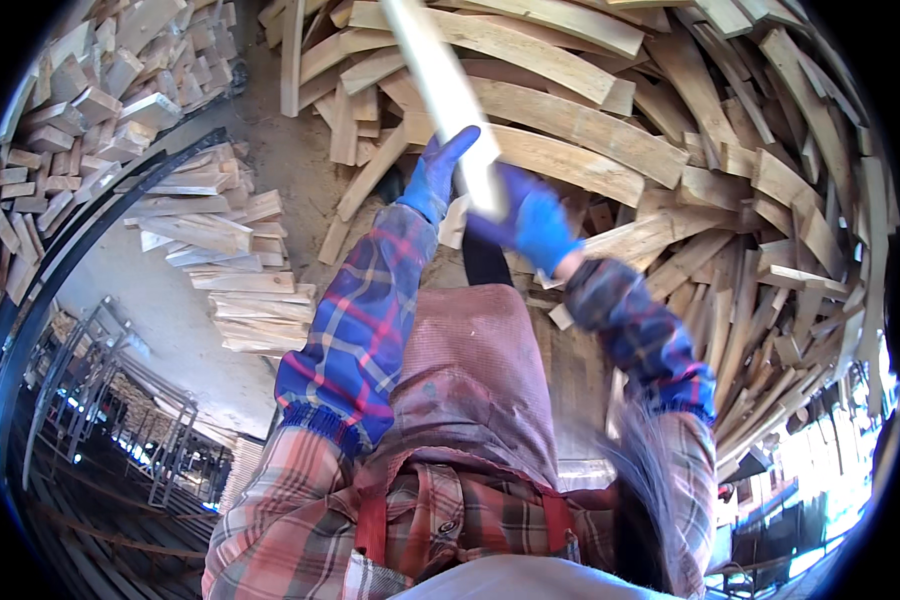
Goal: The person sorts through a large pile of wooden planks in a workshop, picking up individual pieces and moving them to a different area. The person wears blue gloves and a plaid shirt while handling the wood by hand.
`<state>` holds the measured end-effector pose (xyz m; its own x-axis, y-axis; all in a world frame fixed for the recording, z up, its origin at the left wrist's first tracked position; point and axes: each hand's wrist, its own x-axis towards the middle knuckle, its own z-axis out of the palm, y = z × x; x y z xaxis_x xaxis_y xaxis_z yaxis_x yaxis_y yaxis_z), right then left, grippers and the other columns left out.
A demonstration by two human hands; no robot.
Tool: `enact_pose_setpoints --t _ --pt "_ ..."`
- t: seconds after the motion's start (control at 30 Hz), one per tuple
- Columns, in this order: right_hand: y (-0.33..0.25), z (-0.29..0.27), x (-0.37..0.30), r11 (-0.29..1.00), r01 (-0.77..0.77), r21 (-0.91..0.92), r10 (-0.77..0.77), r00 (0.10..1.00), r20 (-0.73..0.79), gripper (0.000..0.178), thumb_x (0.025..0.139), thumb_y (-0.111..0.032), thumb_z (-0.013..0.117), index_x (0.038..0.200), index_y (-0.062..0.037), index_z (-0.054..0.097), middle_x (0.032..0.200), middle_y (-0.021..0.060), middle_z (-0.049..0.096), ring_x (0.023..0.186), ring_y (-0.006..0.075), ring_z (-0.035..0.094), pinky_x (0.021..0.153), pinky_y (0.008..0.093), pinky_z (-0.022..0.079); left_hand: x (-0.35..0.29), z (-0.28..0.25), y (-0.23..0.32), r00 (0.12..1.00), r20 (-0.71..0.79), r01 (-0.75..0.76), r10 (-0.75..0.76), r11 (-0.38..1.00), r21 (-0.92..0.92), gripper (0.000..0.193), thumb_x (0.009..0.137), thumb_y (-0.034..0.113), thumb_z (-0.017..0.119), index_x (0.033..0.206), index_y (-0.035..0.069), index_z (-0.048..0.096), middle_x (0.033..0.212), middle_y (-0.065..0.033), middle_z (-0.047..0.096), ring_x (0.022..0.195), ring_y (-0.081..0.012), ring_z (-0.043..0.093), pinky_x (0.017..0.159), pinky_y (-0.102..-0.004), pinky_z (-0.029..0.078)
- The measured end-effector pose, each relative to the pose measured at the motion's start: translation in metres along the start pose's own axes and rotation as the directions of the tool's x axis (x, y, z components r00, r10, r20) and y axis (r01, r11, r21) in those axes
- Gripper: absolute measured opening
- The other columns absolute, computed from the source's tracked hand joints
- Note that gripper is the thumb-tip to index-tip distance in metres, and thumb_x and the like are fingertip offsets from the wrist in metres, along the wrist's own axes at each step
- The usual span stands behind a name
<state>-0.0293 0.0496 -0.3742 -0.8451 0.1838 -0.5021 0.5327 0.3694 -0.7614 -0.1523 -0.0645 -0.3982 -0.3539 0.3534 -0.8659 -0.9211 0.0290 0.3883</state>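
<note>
Gripping a pale board (pixel 440 75), the left hand (pixel 436 178) wears a blue glove; we see its thumb laid across the upper face, near the end closer to the body. We find the right hand (pixel 530 215), also gloved in blue, at that same end of the board, on its right side; because it is blurred, we cannot tell whether its fingers are closed on the wood. We note that the board, brightly lit, slants up and to the left from the hands and runs out of view at the upper edge. Beyond it and to the right, we observe a large heap of boards (pixel 570 120), lying at many angles. To the left of the forearms we distinguish a neater stack of short boards (pixel 255 300) and, farther up, a pile of wood blocks (pixel 120 90); a dark curved rail (pixel 60 240) passes near both. Nearer the viewer, we identify a reddish apron (pixel 475 370) over a plaid shirt (pixel 270 490), with blue plaid sleeve covers (pixel 360 320) on the forearms. At lower left we make out metal racks (pixel 120 400) beside the pale floor (pixel 150 310).
</note>
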Motion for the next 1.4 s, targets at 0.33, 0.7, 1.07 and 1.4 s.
enact_pose_setpoints --t 0.33,0.7,1.07,1.4 --pt "0.103 -0.176 0.078 0.417 -0.113 -0.902 0.257 0.966 -0.002 0.046 0.075 -0.044 0.069 0.108 -0.0125 0.063 0.106 0.0107 0.065 0.095 0.0281 0.065 0.080 0.0398 0.052 -0.089 -0.018 -0.054 0.973 -0.128 0.161 -0.191 0.963 -0.217 0.046 0.085 0.014 0.061 0.124 -0.008 0.051 0.107 -0.0182 0.063 0.090 -0.0285 0.065 0.078 -0.0411 0.057" --pt "0.058 -0.122 0.024 0.605 0.020 -0.796 0.352 0.890 0.291 0.087 0.074 -0.034 0.071 0.148 -0.0283 0.026 0.147 0.0189 0.034 0.129 0.0367 0.042 0.103 0.0523 0.036 -0.117 -0.022 -0.118 0.899 -0.304 0.207 -0.315 0.918 -0.339 0.043 0.084 0.011 0.065 0.122 -0.001 0.050 0.103 -0.0158 0.065 0.089 -0.0295 0.066 0.070 -0.0401 0.057" --pt "0.060 -0.103 -0.035 0.882 -0.131 -0.452 0.258 0.938 0.231 0.072 0.069 -0.041 0.072 0.127 -0.0023 0.054 0.103 0.0269 0.065 0.097 0.0395 0.063 0.087 0.0431 0.051 -0.133 -0.029 -0.133 0.902 -0.209 0.237 -0.377 0.839 -0.490 0.057 0.089 0.033 0.063 0.126 -0.007 0.047 0.112 -0.0205 0.060 0.096 -0.0336 0.063 0.079 -0.0455 0.055" --pt "0.018 -0.021 -0.054 0.937 0.048 -0.346 0.054 0.959 0.279 0.063 0.080 -0.035 0.072 0.133 -0.0077 0.051 0.127 0.0199 0.055 0.103 0.0361 0.061 0.088 0.0384 0.049 -0.141 -0.037 -0.102 0.960 -0.146 0.190 -0.240 0.937 -0.292 0.048 0.081 0.022 0.072 0.120 -0.002 0.056 0.094 -0.0128 0.065 0.080 -0.0251 0.068 0.066 -0.0337 0.058"
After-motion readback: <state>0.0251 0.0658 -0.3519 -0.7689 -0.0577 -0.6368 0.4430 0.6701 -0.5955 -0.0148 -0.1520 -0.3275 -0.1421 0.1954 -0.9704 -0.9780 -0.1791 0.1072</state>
